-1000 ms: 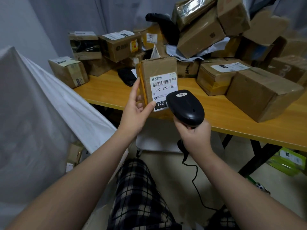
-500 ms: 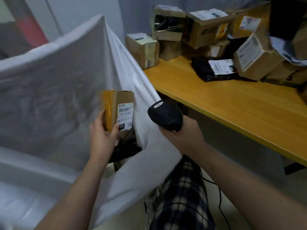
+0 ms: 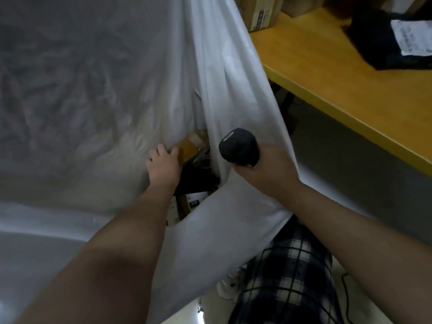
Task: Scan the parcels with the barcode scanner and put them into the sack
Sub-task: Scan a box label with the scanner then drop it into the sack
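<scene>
The white sack (image 3: pixel 98 94) hangs open on the left and fills most of the view. My left hand (image 3: pixel 163 166) reaches down into its mouth, fingers curled on the edge of a small brown taped parcel (image 3: pixel 191 146), which is low inside the sack. Below it lie other parcels (image 3: pixel 194 199), one dark, one with a white label. My right hand (image 3: pixel 268 171) grips the black barcode scanner (image 3: pixel 239 149) just outside the sack's right edge, its head pointing up and left.
The yellow table (image 3: pixel 339 85) runs along the upper right. On it lie a black bagged parcel (image 3: pixel 374 45) with a white label and a cardboard box (image 3: pixel 261 15) at the corner. The scanner cable (image 3: pixel 346 298) trails past my plaid-clad legs (image 3: pixel 287 277).
My left hand carried the brown parcel from in front of the scanner over the table, leftward and down into the sack. The view swung left with it; my right hand followed holding the scanner.
</scene>
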